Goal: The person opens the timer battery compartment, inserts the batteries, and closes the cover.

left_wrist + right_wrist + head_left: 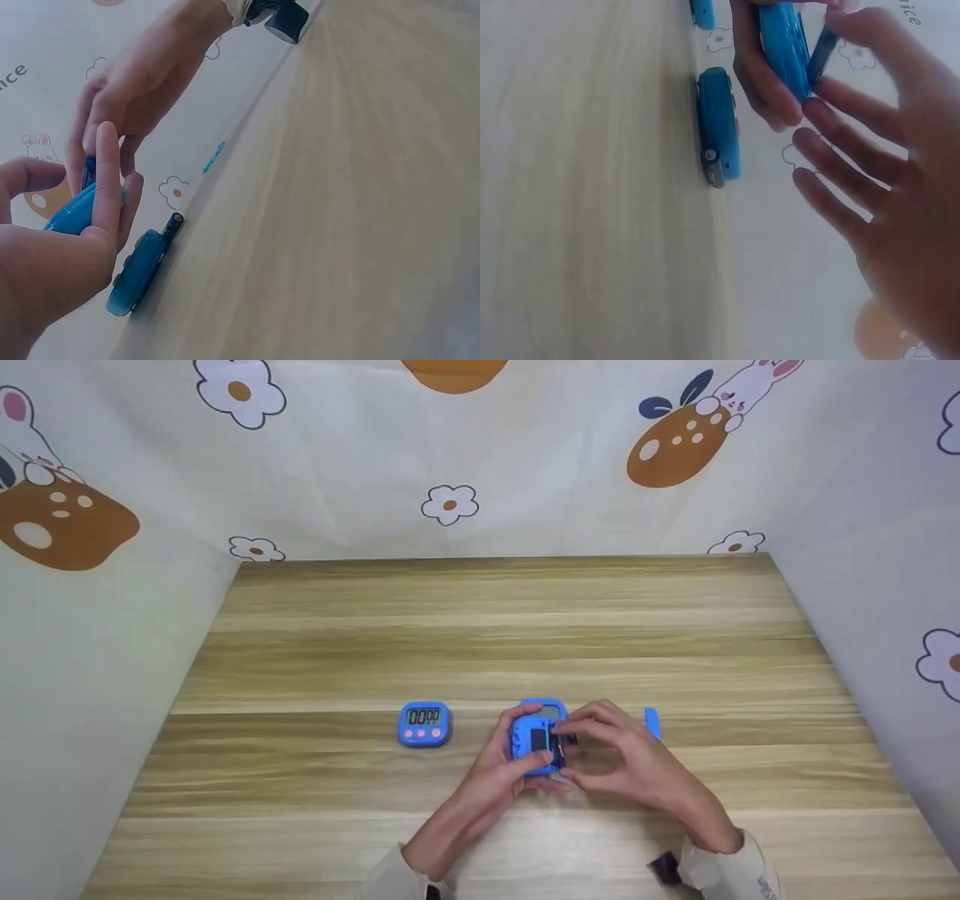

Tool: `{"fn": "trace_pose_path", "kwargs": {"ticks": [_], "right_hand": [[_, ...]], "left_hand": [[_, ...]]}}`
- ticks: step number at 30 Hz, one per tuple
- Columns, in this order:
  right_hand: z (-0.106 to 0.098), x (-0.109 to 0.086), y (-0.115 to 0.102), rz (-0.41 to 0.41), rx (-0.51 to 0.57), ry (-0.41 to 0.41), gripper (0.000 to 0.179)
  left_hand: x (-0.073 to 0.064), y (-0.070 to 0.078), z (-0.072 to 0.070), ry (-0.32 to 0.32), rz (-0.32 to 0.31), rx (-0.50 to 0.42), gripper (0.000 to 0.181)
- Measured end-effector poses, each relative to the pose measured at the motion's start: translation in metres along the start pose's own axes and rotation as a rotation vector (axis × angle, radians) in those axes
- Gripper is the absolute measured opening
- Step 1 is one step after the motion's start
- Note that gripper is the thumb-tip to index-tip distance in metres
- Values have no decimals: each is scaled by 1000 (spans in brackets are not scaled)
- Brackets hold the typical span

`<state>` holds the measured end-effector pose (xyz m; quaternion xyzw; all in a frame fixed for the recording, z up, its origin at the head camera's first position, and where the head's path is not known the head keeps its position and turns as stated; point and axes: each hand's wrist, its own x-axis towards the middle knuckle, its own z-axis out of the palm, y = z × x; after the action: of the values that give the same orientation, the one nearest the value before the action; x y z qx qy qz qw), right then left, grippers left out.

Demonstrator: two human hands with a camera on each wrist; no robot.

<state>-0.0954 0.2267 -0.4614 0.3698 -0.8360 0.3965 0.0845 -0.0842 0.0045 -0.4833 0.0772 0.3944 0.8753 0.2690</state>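
My left hand [495, 772] grips a blue digital timer [523, 727], its back turned up and its battery compartment uncovered. Between the thumb and fingers of my right hand [641, 761] is a dark battery [823, 54], pinched at the timer's right side; the head view does not show clearly how far it sits inside. Behind the hands, a second blue timer [551, 709] rests on the table, partly covered by them. Close against that one lies another dark battery [174, 223]. To the left, a third blue timer [424, 724] faces up, its display reading zeros above pink buttons.
A narrow blue strip, seemingly a battery cover [652, 723], lies beyond my right hand. Below on the wooden table [315, 780], a black piece [664, 868] shows by the right sleeve. Patterned cloth [352, 457] walls the back and sides.
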Motion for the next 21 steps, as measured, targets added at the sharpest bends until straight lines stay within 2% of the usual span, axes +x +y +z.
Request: {"fn": "trace_pose_path", "kwargs": {"ticks": [4,7,11,17,21], "right_hand": [[2,0,1,-17,-57,23,44],[1,-1,0,20,-58,16,39],[2,-1,0,124,23,5,41],[6,1,-4,323,166,38,47],[13,2,-7,399,250,68,47]], "left_hand": [[-1,-3,1,-30,3,23,74],[-1,-5,0,-43,5,47,75],[0,-5,-1,-49,16,77,73],[0,-4,-1,-73,35,116,66],[1,-6,-1,-58,70,151,63]]}}
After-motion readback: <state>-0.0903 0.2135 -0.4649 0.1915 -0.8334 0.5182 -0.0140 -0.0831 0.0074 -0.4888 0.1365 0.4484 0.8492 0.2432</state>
